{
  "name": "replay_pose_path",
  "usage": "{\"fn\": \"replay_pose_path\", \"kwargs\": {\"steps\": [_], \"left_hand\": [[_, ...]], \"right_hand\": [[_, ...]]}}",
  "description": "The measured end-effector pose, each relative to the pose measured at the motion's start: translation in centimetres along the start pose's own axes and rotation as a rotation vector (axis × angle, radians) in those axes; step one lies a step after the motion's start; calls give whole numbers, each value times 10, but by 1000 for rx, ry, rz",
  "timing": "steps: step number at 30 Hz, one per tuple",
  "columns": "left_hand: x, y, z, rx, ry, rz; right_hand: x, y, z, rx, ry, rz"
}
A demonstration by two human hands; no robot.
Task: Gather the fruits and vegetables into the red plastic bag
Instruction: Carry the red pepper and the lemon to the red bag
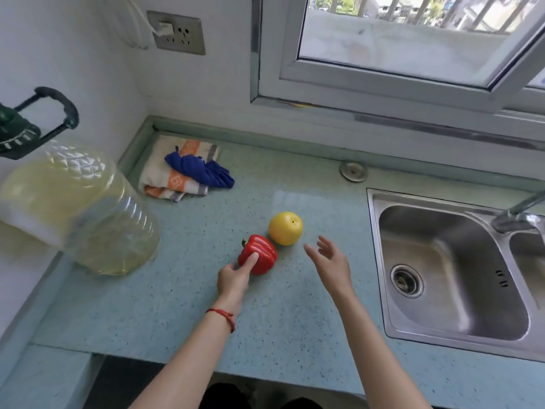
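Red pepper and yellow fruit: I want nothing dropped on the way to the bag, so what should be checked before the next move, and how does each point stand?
1. Left hand holds the red pepper: cannot tell; a finger lies on it, full grip unclear.
2. Right hand free for the yellow fruit: ok, open and empty beside it.
3. Yellow fruit resting steady on the counter: ok, beside the pepper.
4. Red plastic bag within reach: not ok, no red bag in view.
5. Oil jug away from both arms: ok, off to the left.
6. Sink edge away from the fruit: ok.
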State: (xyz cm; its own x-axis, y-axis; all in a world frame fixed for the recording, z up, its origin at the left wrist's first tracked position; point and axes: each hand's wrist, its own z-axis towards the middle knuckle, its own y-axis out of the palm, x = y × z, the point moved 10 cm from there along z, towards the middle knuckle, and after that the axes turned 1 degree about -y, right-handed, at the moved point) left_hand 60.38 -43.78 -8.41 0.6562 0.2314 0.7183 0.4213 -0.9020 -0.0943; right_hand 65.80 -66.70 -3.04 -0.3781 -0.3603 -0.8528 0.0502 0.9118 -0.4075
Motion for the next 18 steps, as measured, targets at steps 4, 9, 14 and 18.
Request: {"fn": "replay_pose_path", "kwargs": {"steps": [4, 9, 14, 18], "left_hand": [[1, 7, 10, 18, -12, -24], [1, 9, 22, 77, -16, 18], [-1, 11, 31, 73, -34, 2], [2, 11, 34, 50, -32, -64]], "right_hand": [[-8, 18, 27, -24, 19, -29], [-16, 41, 54, -68, 26, -58], [-18, 55, 65, -91, 1, -100], [-14, 59, 68, -100, 7, -96]]}}
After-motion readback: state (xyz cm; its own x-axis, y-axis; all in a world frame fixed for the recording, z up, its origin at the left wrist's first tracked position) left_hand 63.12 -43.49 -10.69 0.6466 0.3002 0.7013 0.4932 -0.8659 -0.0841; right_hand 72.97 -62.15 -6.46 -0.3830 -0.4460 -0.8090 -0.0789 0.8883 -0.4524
